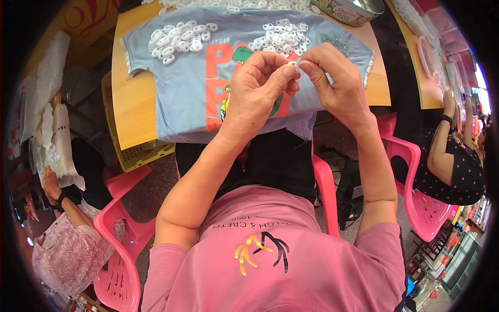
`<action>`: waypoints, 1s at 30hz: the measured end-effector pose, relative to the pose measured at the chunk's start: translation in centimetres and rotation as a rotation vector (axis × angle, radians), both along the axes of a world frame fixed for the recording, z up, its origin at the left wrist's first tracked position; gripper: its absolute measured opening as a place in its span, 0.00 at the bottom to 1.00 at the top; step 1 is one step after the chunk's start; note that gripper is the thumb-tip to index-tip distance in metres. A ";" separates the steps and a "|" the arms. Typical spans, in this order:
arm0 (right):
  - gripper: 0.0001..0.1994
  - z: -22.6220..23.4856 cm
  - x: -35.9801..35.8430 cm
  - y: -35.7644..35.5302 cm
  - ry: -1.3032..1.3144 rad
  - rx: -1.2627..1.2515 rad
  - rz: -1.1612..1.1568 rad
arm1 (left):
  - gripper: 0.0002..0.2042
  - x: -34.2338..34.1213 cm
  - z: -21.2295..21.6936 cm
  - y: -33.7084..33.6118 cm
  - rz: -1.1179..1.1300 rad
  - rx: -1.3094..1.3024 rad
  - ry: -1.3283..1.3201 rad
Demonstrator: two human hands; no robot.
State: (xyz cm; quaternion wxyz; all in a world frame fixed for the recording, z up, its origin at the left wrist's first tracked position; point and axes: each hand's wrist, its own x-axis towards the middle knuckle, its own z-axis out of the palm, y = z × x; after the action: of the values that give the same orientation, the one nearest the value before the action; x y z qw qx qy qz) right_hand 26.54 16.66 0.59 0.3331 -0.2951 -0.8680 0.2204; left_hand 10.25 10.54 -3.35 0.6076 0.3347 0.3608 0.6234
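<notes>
Over a light blue printed T-shirt (182,88) spread on the table, my two hands meet at their fingertips. My left hand (257,88) is closed, its thumb and forefinger pinching a small white plastic piece (294,65). From the other side, my right hand (338,86) pinches at that piece; whatever lies between its fingertips is too small to make out. Beyond my left hand lies a pile of white oval plastic pieces with holes (182,39). A second pile of small white pieces (280,36) sits just past my fingertips. Thin dark bits (335,42) are heaped near the shirt's right sleeve.
More white pieces (234,4) cover the table's far edge. A round tin (351,11) stands at the far right of the wooden table (136,114). A yellow crate (143,156) is below its left side. Pink chairs (122,234) and two other people sit either side.
</notes>
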 end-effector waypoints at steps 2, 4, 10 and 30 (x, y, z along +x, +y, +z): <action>0.03 -0.1 -0.2 0.3 -0.013 0.148 0.056 | 0.07 0.0 0.0 0.0 -0.003 0.000 0.008; 0.03 -0.3 -0.4 0.2 -0.012 0.133 0.052 | 0.07 0.0 0.1 0.0 -0.005 -0.001 0.017; 0.04 -1.4 -0.7 -0.4 0.026 0.092 0.027 | 0.07 0.0 0.2 -0.1 0.003 -0.017 0.056; 0.04 -2.1 -0.4 -0.4 0.007 0.140 0.051 | 0.07 -0.1 0.2 -0.1 -0.031 -0.015 0.059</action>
State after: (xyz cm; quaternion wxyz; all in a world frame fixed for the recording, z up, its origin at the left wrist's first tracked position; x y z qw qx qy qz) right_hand 26.16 16.23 -1.47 0.3504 -0.2479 -0.8874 0.1684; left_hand 10.17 10.46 -3.18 0.6087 0.3538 0.3780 0.6012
